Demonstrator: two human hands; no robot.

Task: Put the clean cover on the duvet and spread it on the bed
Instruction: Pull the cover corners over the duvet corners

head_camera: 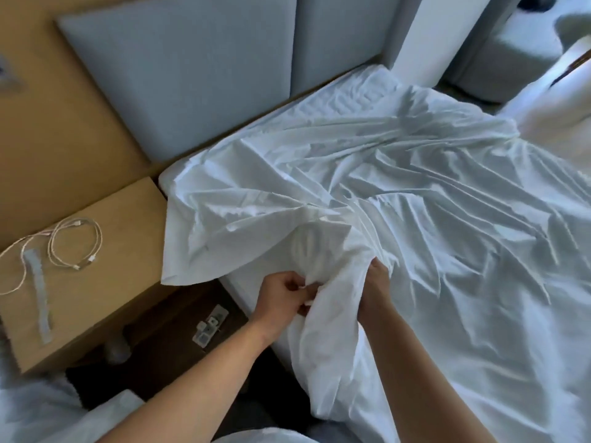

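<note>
Both hands bunch the white duvet cover [399,193] at the bed's [367,91] near edge. The left hand [284,295] pinches a fold; the right hand [377,282] grips the cloth just beside it.

Two padded grey-blue headboard panels [179,78] are fixed on a light wooden wall [64,129]. Below them, at the left, stands a wooden desk [105,282] of the same colour. On it lie looped white cables [76,247] and a flat grey strip [41,302]. The floor [166,353] next to the desk is dark, and a white power strip [209,324] lies on it. At the upper right a white pillar [425,36] rises, with a grey upholstered seat [479,59] behind it. The light is soft and bluish.
</note>
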